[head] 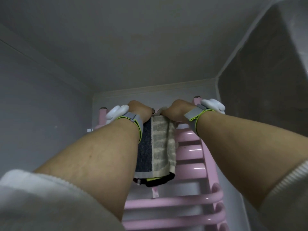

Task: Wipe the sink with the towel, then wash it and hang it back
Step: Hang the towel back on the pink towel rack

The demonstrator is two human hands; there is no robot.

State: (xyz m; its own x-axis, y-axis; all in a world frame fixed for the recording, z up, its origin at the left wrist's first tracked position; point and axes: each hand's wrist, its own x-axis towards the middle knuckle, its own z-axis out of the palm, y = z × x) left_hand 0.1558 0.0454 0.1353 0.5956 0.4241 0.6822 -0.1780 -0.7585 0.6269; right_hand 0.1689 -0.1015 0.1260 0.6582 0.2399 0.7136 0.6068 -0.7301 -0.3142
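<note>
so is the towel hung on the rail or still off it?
Hung: the towel drapes over the top of the pink rail, hanging down. Both hands rest at its top edge; grip unclear.

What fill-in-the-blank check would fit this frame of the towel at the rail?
1. The towel hangs over a heated rail coloured ____.
2. The left hand and right hand are both at the ____ edge of the towel.
3. Beside its beige part, the towel has a dark ____ stripe.
4. Each wrist wears a ____ strap edged in yellow-green.

Missing words: pink; top; grey; grey
</note>
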